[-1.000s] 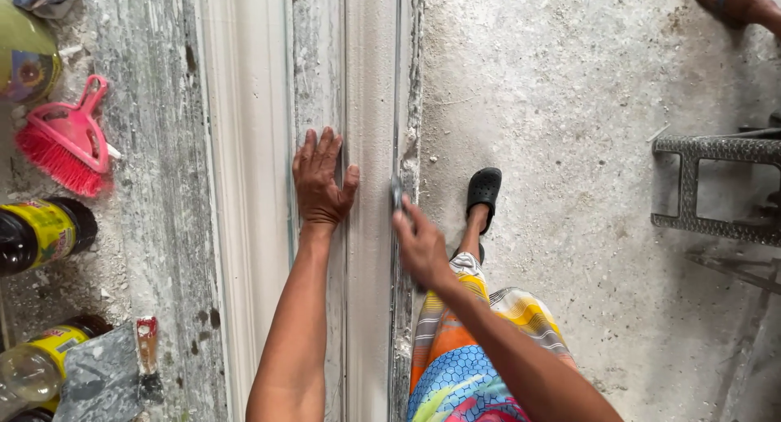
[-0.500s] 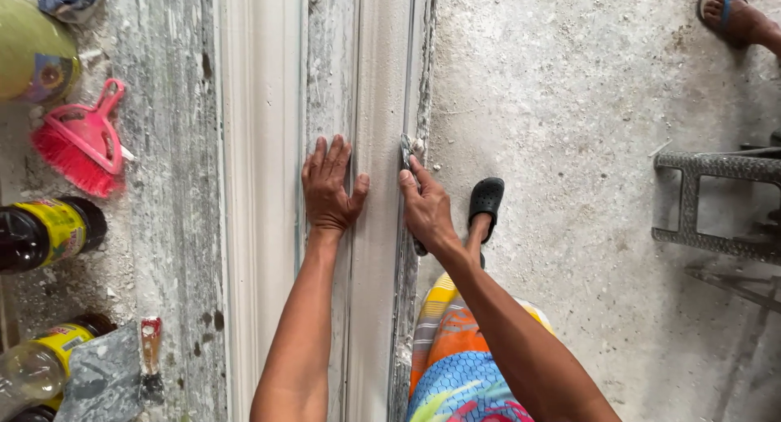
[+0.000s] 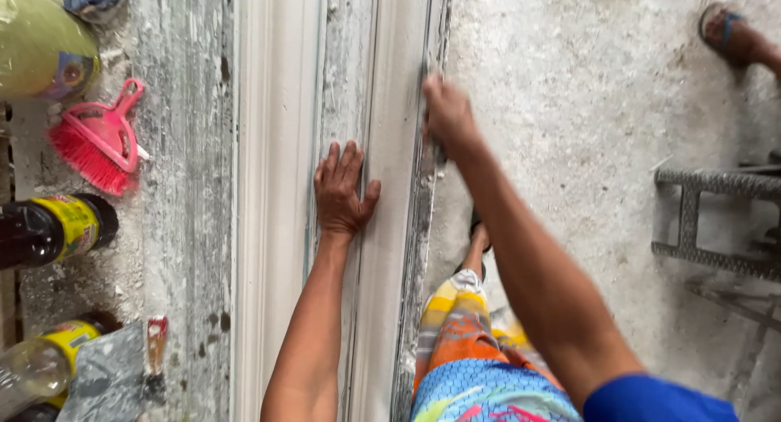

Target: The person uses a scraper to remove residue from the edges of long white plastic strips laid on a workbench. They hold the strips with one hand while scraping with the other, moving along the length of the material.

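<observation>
Your right grip (image 3: 446, 113) was closed around a small tool, mostly hidden in the fist, with only a dark sliver showing below it, so its kind could not be told. It had travelled well forward along the outer edge of the long white plaster moulding (image 3: 394, 186) compared with a second before, when it worked level with your other hand. Your left hand (image 3: 342, 190) had stayed put, open and pressed flat on the moulding's middle band, fingers spread. That suggested a stroke pushed away from you along the edge while the left steadied the piece. On the dusty surface (image 3: 183, 186) to the left lay a pink hand brush (image 3: 98, 145) and a dark bottle (image 3: 53, 231).
</observation>
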